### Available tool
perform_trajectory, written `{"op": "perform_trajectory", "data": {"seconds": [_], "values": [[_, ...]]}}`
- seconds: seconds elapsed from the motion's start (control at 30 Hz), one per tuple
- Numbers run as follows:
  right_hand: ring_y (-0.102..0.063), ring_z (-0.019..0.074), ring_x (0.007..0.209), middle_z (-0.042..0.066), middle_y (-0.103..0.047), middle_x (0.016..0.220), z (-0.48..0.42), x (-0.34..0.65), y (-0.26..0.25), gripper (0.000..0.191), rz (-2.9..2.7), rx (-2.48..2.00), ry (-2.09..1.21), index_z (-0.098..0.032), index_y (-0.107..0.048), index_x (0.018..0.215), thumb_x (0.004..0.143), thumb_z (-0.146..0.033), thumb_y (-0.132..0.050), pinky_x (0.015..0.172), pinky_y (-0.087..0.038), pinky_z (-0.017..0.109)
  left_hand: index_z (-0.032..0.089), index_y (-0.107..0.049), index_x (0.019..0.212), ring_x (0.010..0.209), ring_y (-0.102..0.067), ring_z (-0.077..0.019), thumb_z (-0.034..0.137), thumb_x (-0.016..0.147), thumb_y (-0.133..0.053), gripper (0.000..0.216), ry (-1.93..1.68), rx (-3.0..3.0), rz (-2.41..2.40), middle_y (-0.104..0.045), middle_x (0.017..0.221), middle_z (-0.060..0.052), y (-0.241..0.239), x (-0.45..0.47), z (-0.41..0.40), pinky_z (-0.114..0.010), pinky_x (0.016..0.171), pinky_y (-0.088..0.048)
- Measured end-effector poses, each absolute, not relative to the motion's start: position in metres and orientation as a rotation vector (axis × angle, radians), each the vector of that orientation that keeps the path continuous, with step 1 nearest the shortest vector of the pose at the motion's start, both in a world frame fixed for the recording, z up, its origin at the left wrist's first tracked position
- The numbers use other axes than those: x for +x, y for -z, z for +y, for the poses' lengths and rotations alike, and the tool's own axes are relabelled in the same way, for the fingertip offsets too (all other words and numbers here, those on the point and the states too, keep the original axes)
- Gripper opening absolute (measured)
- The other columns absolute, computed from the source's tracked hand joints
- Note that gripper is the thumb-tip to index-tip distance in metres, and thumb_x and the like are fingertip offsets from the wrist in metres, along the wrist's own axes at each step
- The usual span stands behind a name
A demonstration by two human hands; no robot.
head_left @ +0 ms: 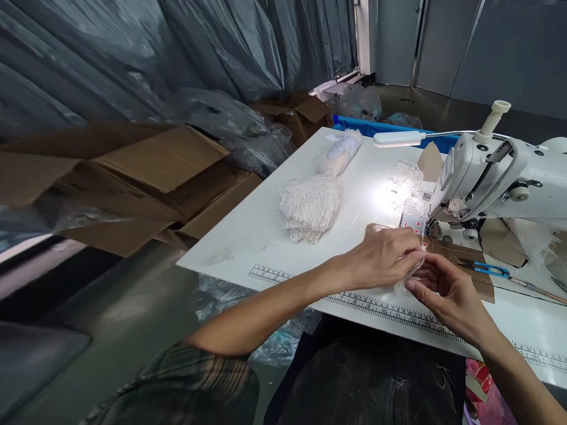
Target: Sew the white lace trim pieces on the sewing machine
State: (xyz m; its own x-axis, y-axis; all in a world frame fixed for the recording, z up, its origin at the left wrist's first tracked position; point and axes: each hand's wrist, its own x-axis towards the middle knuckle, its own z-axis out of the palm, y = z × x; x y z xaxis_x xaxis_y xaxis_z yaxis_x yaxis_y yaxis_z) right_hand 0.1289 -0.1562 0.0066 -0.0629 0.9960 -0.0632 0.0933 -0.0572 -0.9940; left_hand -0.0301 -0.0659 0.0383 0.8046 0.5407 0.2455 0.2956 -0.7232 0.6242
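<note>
my left hand (385, 257) and right hand (447, 292) meet, fingertips pinched tight on a small white lace piece (405, 287) low over the white table (266, 242), near its front edge. lace stack (310, 206) at 10 o'clock, sewing machine (500, 171) at 2, blue snips (489, 270) at 3

A sewing workshop: industrial sewing machine (500, 177), lace stack (309, 208), cardboard boxes (146, 183).

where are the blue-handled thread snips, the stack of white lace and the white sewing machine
blue-handled thread snips (484, 268): head view, on the blue handle
stack of white lace (310, 206): head view, middle of the pile
white sewing machine (534, 198): head view, on its horizontal arm
</note>
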Motion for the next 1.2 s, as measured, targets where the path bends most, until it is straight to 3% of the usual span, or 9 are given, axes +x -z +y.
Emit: {"op": "perform_trajectory", "data": {"seconds": [0.13, 0.2, 0.3, 0.43, 0.63, 0.83, 0.93, 1.07, 1.2], "values": [[-0.062, 0.0115, 0.073, 0.001, -0.068, 0.082, -0.158, 0.127, -0.003, 0.038, -1.111, -1.263, -1.243, -0.021, -0.064, 0.088, 0.069, -0.048, -0.082, 0.066, -0.053, 0.022, 0.013, -0.067, 0.103, 0.100, -0.066, -0.0167, 0.019, 0.099, -0.048, 0.020, -0.727, 2.394, 0.443, -0.069, 0.106, -0.010, -0.036, -0.042, -0.078, -0.032, 0.087, -0.057], [-0.060, 0.0110, 0.069, 0.000, -0.066, 0.077, -0.159, 0.130, -0.006, 0.037, -1.109, -1.247, -1.285, -0.021, -0.064, 0.086, 0.071, -0.051, -0.080, 0.065, -0.052, 0.022, 0.013, -0.067, 0.102, 0.094, -0.068, -0.0161, 0.027, 0.096, -0.059, 0.017, -0.794, 2.281, 0.489, -0.070, 0.101, -0.008, -0.032, -0.047, -0.079, -0.032, 0.083, -0.060], [-0.053, 0.0098, 0.060, -0.001, -0.059, 0.066, -0.159, 0.132, -0.013, 0.038, -1.190, -1.266, -1.327, -0.020, -0.064, 0.078, 0.078, -0.057, -0.071, 0.057, -0.047, 0.022, 0.013, -0.066, 0.101, 0.085, -0.068, -0.0148, 0.041, 0.081, -0.078, 0.037, -0.801, 2.057, 0.558, -0.067, 0.099, -0.006, -0.026, -0.048, -0.079, -0.032, 0.079, -0.064], [-0.044, 0.0088, 0.057, -0.001, -0.055, 0.062, -0.159, 0.130, -0.018, 0.044, -1.298, -1.289, -1.263, -0.017, -0.066, 0.068, 0.077, -0.060, -0.070, 0.052, -0.039, 0.021, 0.014, -0.066, 0.100, 0.079, -0.068, -0.0122, 0.042, 0.070, -0.086, 0.046, -0.776, 1.860, 0.613, -0.066, 0.100, -0.005, -0.020, -0.044, -0.079, -0.030, 0.075, -0.065], [-0.043, 0.0094, 0.056, 0.000, -0.059, 0.061, -0.162, 0.132, -0.011, 0.041, -1.360, -1.336, -1.286, -0.019, -0.076, 0.071, 0.077, -0.059, -0.070, 0.052, -0.038, 0.023, 0.017, -0.076, 0.085, 0.093, -0.071, -0.0174, 0.029, 0.087, -0.073, 0.012, -0.759, 2.007, 0.546, -0.073, 0.105, -0.007, -0.017, -0.046, -0.080, -0.034, 0.081, -0.062], [-0.050, 0.0096, 0.056, 0.000, -0.063, 0.062, -0.163, 0.138, -0.007, 0.035, -1.168, -1.331, -1.499, -0.020, -0.074, 0.069, 0.060, -0.051, -0.086, 0.054, -0.043, 0.024, 0.020, -0.077, 0.084, 0.092, -0.067, -0.0158, 0.032, 0.090, -0.069, 0.016, -0.772, 2.050, 0.567, -0.070, 0.103, -0.006, -0.015, -0.055, -0.083, -0.030, 0.079, -0.058], [-0.050, 0.0098, 0.058, 0.000, -0.062, 0.063, -0.168, 0.142, -0.013, 0.036, -1.240, -1.307, -1.568, -0.019, -0.071, 0.069, 0.067, -0.054, -0.081, 0.055, -0.043, 0.024, 0.018, -0.075, 0.084, 0.087, -0.063, -0.0139, 0.033, 0.092, -0.066, 0.018, -0.769, 1.983, 0.632, -0.067, 0.094, -0.005, -0.020, -0.064, -0.085, -0.027, 0.076, -0.054], [-0.053, 0.0108, 0.065, 0.001, -0.062, 0.070, -0.169, 0.152, -0.016, 0.042, -1.367, -1.319, -1.485, -0.018, -0.066, 0.075, 0.080, -0.060, -0.067, 0.059, -0.045, 0.024, 0.017, -0.065, 0.107, 0.067, -0.056, -0.0087, 0.029, 0.097, -0.054, 0.020, -0.619, 1.815, 0.691, -0.062, 0.079, 0.000, -0.033, -0.072, -0.081, -0.019, 0.060, -0.048], [-0.056, 0.0122, 0.061, 0.001, -0.062, 0.068, -0.145, 0.163, -0.006, 0.045, -1.435, -1.450, -1.354, -0.019, -0.061, 0.082, 0.080, -0.065, -0.062, 0.058, -0.046, 0.026, 0.015, -0.057, 0.120, 0.068, -0.056, -0.0100, 0.030, 0.100, -0.044, 0.029, -0.541, 1.927, 0.747, -0.061, 0.082, -0.001, -0.037, -0.064, -0.051, -0.020, 0.058, -0.046]]}}
